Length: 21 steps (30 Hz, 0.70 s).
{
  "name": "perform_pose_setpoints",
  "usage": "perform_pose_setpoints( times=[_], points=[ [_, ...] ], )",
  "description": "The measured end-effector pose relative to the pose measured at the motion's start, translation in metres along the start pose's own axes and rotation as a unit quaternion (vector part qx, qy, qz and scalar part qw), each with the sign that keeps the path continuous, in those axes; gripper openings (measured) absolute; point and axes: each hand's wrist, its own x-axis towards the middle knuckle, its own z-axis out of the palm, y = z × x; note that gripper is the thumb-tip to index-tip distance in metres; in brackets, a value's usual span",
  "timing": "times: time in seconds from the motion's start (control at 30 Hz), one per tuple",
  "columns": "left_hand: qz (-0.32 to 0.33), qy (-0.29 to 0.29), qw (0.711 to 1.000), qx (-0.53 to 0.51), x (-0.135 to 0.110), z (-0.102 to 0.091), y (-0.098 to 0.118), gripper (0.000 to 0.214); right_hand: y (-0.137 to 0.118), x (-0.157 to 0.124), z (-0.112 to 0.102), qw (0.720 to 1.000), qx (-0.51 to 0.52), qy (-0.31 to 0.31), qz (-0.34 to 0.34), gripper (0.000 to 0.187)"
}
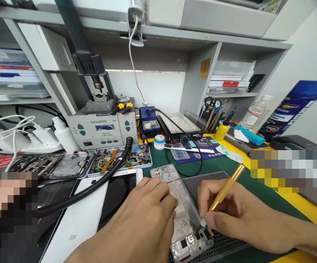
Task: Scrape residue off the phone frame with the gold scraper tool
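Note:
An opened phone frame lies on a dark mesh mat in front of me. My left hand rests on the frame's left edge, fingers curled over it and holding it down. My right hand pinches a gold-handled tool like a pen, its tip touching the frame's lower part near a small connector.
A white phone and a dark screen lie to the left under a black hose. A rework station, parts trays, a heating plate, solder wick and bottles stand behind. Yellow table edge at right.

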Motion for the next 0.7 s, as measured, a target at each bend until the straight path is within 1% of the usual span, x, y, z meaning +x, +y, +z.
perform_pose_setpoints(
  times=[0.13, 0.23, 0.4, 0.5, 0.7],
  points=[
    [0.004, 0.027, 0.999, 0.037, 0.001, 0.002, 0.004, 0.025, 0.009, -0.003, 0.003, 0.999, -0.009, -0.010, 0.037, 0.026],
    [0.004, 0.041, 0.998, 0.053, 0.000, 0.003, 0.005, 0.023, 0.008, -0.002, 0.008, 0.998, -0.030, 0.002, 0.063, 0.034],
    [0.010, 0.051, 0.996, 0.070, -0.001, 0.005, 0.003, 0.020, 0.002, 0.001, 0.011, 0.998, 0.003, 0.000, 0.063, 0.039],
    [0.015, 0.052, 0.996, 0.071, -0.002, 0.006, 0.003, 0.018, 0.000, 0.001, 0.012, 0.998, 0.005, 0.002, 0.064, 0.042],
    [0.013, 0.048, 0.996, 0.071, 0.001, 0.005, 0.004, 0.016, 0.010, -0.002, 0.012, 0.998, -0.014, 0.000, 0.069, 0.046]
  ],
)
